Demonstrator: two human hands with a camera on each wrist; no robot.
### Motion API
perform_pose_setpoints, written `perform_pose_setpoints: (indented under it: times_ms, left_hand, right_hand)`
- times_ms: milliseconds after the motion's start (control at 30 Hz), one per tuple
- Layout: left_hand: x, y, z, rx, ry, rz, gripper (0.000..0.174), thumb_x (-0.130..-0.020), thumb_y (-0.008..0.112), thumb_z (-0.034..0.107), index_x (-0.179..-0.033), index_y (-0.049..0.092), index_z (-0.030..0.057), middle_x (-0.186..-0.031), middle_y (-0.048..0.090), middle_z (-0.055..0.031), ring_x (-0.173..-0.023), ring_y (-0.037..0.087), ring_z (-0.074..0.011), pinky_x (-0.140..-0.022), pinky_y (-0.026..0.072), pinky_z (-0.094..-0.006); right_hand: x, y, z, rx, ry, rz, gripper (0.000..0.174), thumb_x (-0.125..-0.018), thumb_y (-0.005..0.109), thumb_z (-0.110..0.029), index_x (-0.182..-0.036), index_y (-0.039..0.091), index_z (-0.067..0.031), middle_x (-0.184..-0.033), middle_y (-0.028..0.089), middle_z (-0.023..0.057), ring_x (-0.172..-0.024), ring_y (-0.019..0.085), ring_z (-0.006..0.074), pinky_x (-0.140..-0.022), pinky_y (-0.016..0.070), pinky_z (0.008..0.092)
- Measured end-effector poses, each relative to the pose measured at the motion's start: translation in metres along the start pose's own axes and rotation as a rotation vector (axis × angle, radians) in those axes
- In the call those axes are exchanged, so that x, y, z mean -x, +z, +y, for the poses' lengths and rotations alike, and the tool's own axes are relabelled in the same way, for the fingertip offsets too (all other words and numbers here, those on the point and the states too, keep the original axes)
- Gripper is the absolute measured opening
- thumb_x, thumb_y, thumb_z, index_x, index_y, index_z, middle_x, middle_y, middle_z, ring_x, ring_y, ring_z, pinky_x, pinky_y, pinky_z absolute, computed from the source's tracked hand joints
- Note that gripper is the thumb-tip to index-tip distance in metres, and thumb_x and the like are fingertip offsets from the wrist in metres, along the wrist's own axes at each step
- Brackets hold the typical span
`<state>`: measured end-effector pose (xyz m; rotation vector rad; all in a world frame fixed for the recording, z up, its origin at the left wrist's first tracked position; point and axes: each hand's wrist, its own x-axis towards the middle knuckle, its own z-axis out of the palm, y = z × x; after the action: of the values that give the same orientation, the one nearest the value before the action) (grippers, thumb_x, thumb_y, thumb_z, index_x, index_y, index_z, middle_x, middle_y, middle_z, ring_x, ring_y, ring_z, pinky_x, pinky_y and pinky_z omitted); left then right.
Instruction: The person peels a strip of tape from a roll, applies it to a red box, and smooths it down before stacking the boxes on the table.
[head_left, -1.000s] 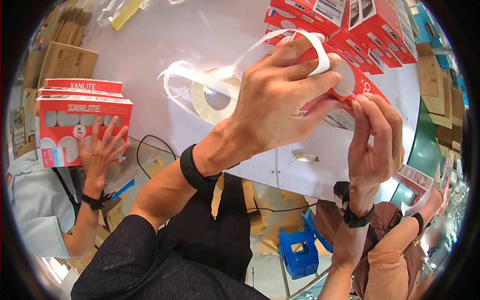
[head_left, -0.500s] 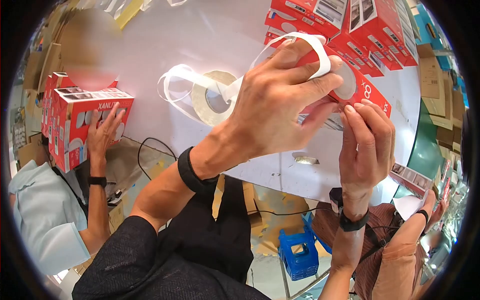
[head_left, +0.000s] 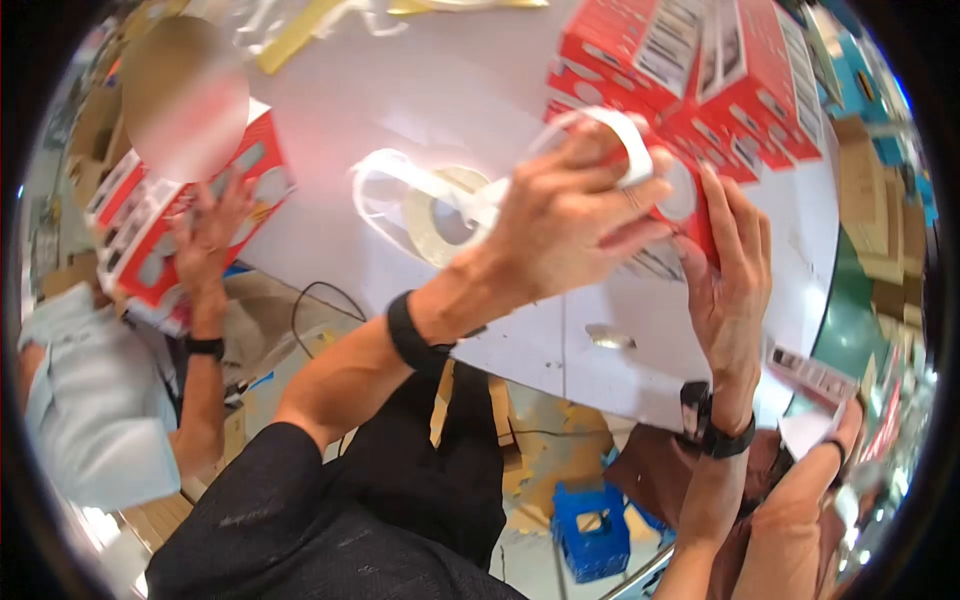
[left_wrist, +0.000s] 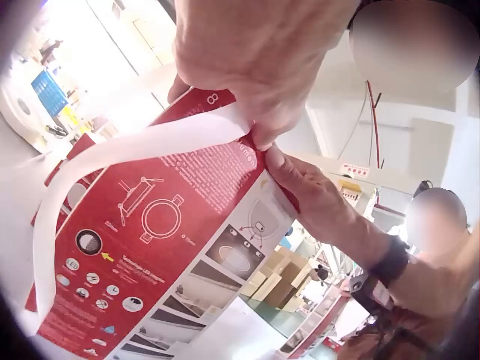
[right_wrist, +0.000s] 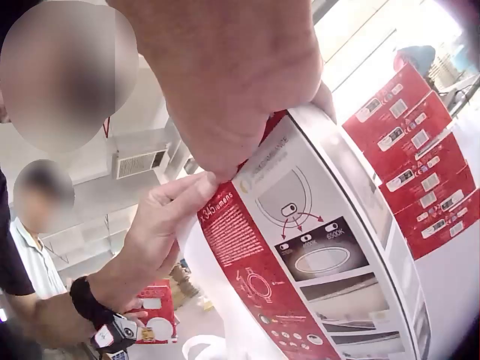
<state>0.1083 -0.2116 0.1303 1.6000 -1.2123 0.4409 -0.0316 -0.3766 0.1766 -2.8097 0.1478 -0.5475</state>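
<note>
A red and white printed light box (left_wrist: 150, 225) is held up over the table between both hands. My left hand (head_left: 570, 210) grips it at its end, the thumb near its edge. A white strip (left_wrist: 135, 142) runs from the left fingers along the box's red face and loops over that hand in the head view. My right hand (head_left: 735, 260) holds the same end of the box, its fingers over the edge and thumb close to the left thumb. Left of the hands, a roll of white tape (head_left: 428, 222) lies on the table under loose loops of strip.
Red boxes (head_left: 640, 60) are stacked at the back right of the white table (head_left: 340, 130). At left another person (head_left: 95, 400) handles red boxes (head_left: 150, 235); a person at right holds another box (head_left: 810, 375). A blue plastic stool (head_left: 590, 540) stands below.
My right hand has gone from pinching at the box's near edge to holding its end with longer, straighter fingers. The left hand keeps its hold. The person at left has turned and raised the red boxes.
</note>
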Motion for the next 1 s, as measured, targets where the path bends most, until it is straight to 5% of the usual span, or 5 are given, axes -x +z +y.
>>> perform_pose_setpoints:
  times_ms: [300,400,500,733,1000]
  left_hand:
    - [0.022,-0.084,0.066,0.250,-0.243,0.088,0.038,-0.085,0.078,0.000,-0.123,0.073,0.0040,-0.112,0.074,-0.0149,-0.101,0.071,-0.0356,-0.090,0.0577,-0.0421]
    - [0.085,-0.122,0.120,0.491,-0.625,-0.393,0.047,-0.089,0.068,-0.003,-0.134,0.068,0.0086,-0.087,0.070,-0.0180,-0.078,0.070,-0.0357,-0.071,0.0550,-0.0461]
    - [0.152,-0.085,0.137,0.436,-0.425,-1.299,0.021,-0.073,0.072,0.009,-0.093,0.072,0.0018,-0.083,0.070,-0.0224,-0.083,0.070,-0.0453,-0.069,0.0541,-0.0525]
    - [0.231,0.003,0.183,0.678,-0.109,-1.104,0.017,-0.057,0.071,0.013,-0.068,0.071,0.0004,-0.066,0.068,-0.0218,-0.067,0.070,-0.0441,-0.057,0.0543,-0.0515]
    - [0.241,0.027,0.142,0.814,-0.264,-0.918,0.018,-0.065,0.072,0.013,-0.078,0.075,0.0001,-0.078,0.072,-0.0222,-0.077,0.072,-0.0431,-0.066,0.0572,-0.0511]
  right_hand:
    - [-0.012,-0.022,-0.004,-0.114,-0.036,-0.023,0.062,-0.099,0.070,-0.027,-0.153,0.051,-0.0031,-0.138,0.059,0.0200,-0.124,0.056,0.0396,-0.107,0.0455,0.0476]
    - [-0.045,-0.057,-0.042,-0.021,-0.159,0.077,0.068,-0.090,0.079,-0.019,-0.151,0.053,-0.0037,-0.136,0.060,0.0184,-0.125,0.056,0.0370,-0.107,0.0446,0.0480]
    - [-0.093,-0.044,-0.105,-0.016,-0.306,0.115,0.070,-0.083,0.083,-0.016,-0.147,0.057,-0.0041,-0.136,0.061,0.0163,-0.124,0.056,0.0347,-0.107,0.0423,0.0486]
    - [-0.167,0.191,-0.182,0.026,-0.636,0.112,0.069,-0.085,0.076,-0.028,-0.147,0.051,-0.0081,-0.132,0.055,0.0097,-0.127,0.052,0.0280,-0.106,0.0393,0.0493]
    - [-0.165,0.337,-0.180,-0.061,-0.631,0.125,0.058,-0.089,0.063,-0.017,-0.145,0.053,-0.0081,-0.131,0.055,0.0107,-0.126,0.051,0.0291,-0.111,0.0396,0.0499]
